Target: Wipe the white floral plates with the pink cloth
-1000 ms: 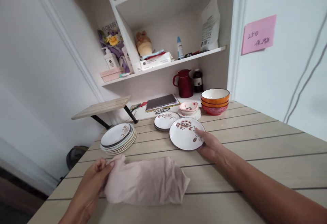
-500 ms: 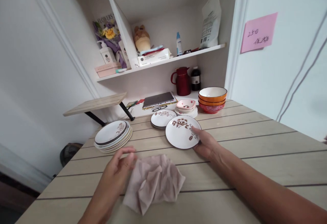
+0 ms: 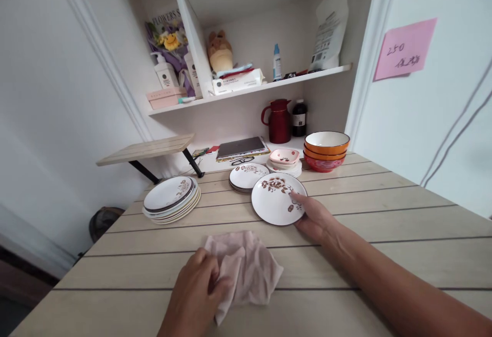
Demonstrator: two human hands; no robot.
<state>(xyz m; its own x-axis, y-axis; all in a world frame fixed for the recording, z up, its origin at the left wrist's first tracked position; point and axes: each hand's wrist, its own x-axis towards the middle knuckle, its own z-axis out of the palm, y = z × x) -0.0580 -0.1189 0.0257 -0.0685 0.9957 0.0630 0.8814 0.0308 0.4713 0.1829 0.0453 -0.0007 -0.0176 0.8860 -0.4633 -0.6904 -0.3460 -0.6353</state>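
My right hand [image 3: 313,217] grips a white plate [image 3: 274,206] with a brown flower pattern and dark rim by its right edge, thumb on top. The plate is tilted toward me above the table. My left hand [image 3: 202,283] is closed on the left side of a crumpled pinkish-beige cloth [image 3: 251,270] lying on the table; its fingertips are partly hidden in the folds. Just behind the held plate sits a short stack of similar flowered plates [image 3: 246,175]. A taller plate stack [image 3: 169,196] stands to the left, its top plate also flowered.
Small pink-patterned dishes [image 3: 284,157] sit on white saucers at the back. Right of them is a stack of orange and red bowls [image 3: 326,150]. A red jug [image 3: 280,124], a dark bottle [image 3: 299,119] and a laptop [image 3: 242,147] lie behind. A small raised wooden stand [image 3: 149,152] is at back left.
My left hand has moved right and down from beside the cloth and closed on its left side. My right hand still holds the plate, in nearly the same place.
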